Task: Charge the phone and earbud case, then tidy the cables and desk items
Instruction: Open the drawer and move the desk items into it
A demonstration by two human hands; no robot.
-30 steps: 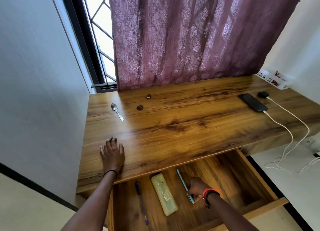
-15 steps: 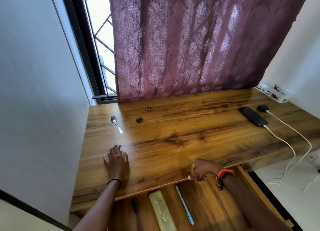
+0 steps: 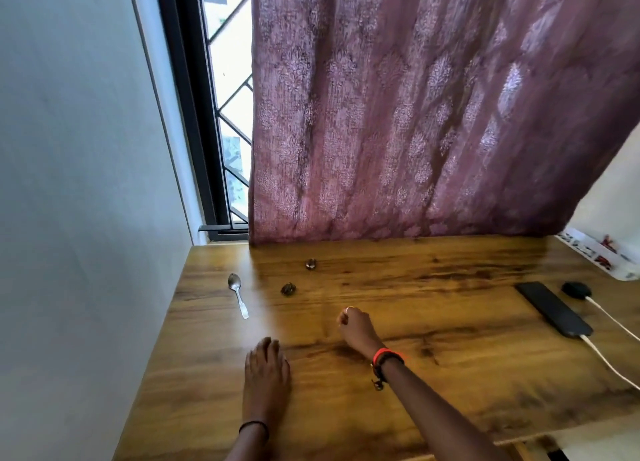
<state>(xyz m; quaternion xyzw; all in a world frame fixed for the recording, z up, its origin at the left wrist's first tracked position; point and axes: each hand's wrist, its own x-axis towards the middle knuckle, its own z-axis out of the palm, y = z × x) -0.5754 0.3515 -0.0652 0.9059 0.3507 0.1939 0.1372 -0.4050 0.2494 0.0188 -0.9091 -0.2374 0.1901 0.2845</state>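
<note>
Desk glossy wood grain; spoon shiny metal; curtain patterned cloth.

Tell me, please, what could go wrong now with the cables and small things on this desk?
The white cable runs from the phone off the desk; a snag might drag the phone down. The right hand is close to a small dark object; a careless sweep could send it rolling.

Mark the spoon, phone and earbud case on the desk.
spoon [image 3: 239,298]: head view, on its handle just below the bowl.
phone [image 3: 553,309]: head view, middle of its dark face.
earbud case [image 3: 575,289]: head view, top of the black case.
</note>
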